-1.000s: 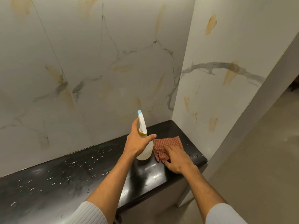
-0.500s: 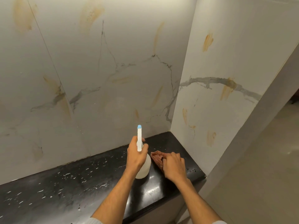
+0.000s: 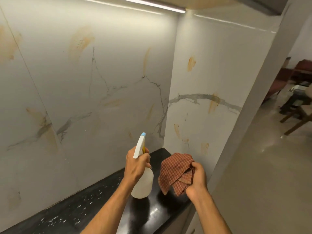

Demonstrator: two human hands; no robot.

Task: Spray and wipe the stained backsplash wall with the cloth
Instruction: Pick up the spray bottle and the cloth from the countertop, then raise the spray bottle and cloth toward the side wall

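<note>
Backsplash wall (image 3: 104, 78), far left to the corner: glossy white marble-look panels w/ grey veins and orange-brown smears scattered high and low. Hard, slick surface; I'd guess spray will run down it, so wipe quick, top down.

Below it the black tabletop (image 3: 81, 210), speckled w/ white flecks, prob droplets.

My left hand (image 3: 136, 168) is clenched round the neck of the spray bottle (image 3: 143, 183), fingers (image 3: 147, 157) up at the trigger, blue-tipped nozzle aimed at the wall. Translucent white plastic, level inside hard to read; looks light, rigid. Neck is the right place to hold, body prob slippery if wet. Base is at or just above the tabletop, can't tell which.

Right of it, my right hand (image 3: 197, 179) grips the red-checked cloth (image 3: 175, 171) bunched at one edge, clear of the tabletop, rest hanging in loose folds. Soft, limp, weighs nothing; better wadded into a flat pad in the palm before pressing on the stains.

Side wall right of the corner has more orange marks.
</note>
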